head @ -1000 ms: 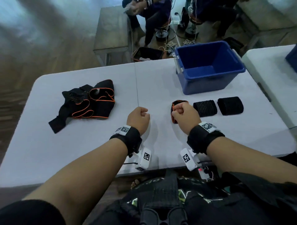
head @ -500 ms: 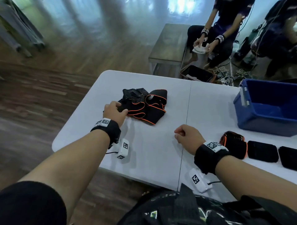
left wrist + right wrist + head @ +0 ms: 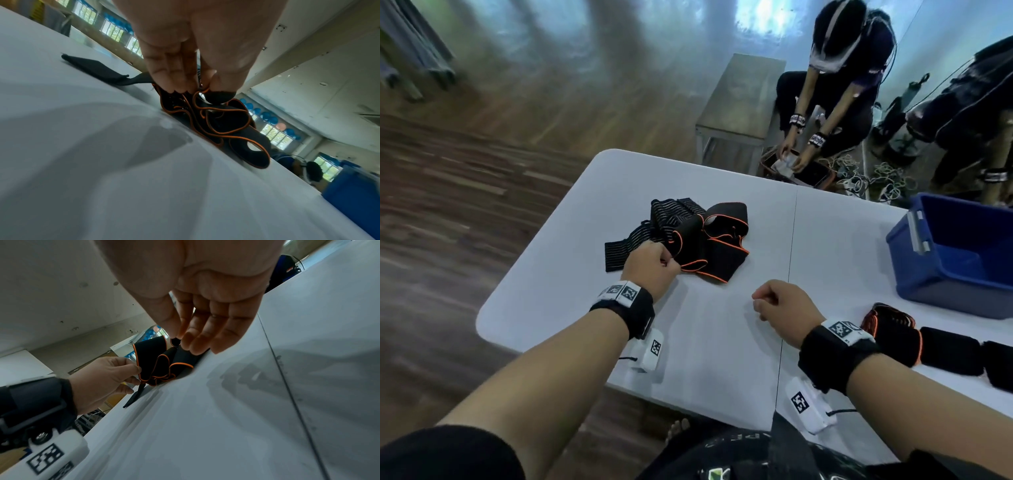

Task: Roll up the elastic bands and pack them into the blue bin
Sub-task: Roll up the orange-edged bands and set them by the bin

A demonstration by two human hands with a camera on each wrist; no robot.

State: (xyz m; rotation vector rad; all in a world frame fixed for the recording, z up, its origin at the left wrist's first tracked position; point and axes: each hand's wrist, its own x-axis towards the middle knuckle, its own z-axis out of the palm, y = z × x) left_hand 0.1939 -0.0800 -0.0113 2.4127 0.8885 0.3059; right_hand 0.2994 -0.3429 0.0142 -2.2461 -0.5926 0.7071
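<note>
A loose pile of black elastic bands [image 3: 709, 240], some with orange edging, lies on the left half of the white table [image 3: 722, 342]. My left hand [image 3: 671, 263] pinches a fold of an orange-edged band [image 3: 216, 123] between thumb and fingers [image 3: 174, 78], raising it off the pile. My right hand [image 3: 760, 301] hovers over bare table right of the pile, fingers [image 3: 201, 337] loosely bent and holding nothing. Three rolled bands sit at the right: an orange-edged roll [image 3: 890, 329] and two black rolls [image 3: 950, 354]. The blue bin [image 3: 955, 253] stands behind them and looks empty.
A person sits beyond the table's far edge by a grey bench [image 3: 736, 113], with cables and a dark tray on the floor. The table's left edge drops to wooden floor. Bare tabletop [image 3: 205, 418] lies between the pile and the rolls.
My right hand let go of the orange-edged roll and moved left. My left hand reached to the pile and took hold of an orange-edged band. The head view swung left.
</note>
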